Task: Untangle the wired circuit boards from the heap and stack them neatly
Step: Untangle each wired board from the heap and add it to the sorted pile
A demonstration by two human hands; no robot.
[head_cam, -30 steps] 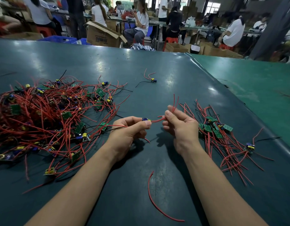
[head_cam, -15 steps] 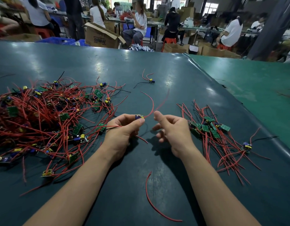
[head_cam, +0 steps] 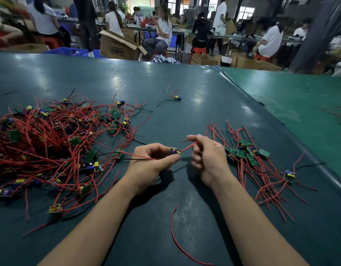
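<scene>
**Red leads being straightened on one board, mid-table**

Red-wired circuit board (head_cam: 174, 151) sits pinched in left hand (head_cam: 152, 166), thumb and fingers clamped on it, just above table (head_cam: 185, 89) centre. One red lead (head_cam: 187, 148) runs from board to right hand (head_cam: 208, 160), whose curled fingers pinch it close to the board. More leads, red + black, trail left from under the left hand toward the heap.

Heap (head_cam: 50, 143) of tangled boards covers the table's left side, large, mostly unsorted. Sorted stack (head_cam: 246, 152) lies toward right edge, just beside right hand, boards overlapped, wires fanned toward the near edge. One board (head_cam: 289, 174) lies apart nearer the right edge; another stray (head_cam: 177, 98) toward far edge. Loose red wire (head_cam: 180, 239) at near edge btwn forearms.

Step, by my read: board looks free of heap, leads being combed straight before stacking. Next calls for drawing wires parallel, checking trailing leads aren't snagged w/ heap, then laying board onto stack aligned. Task early: heap far bigger than stack.
</scene>
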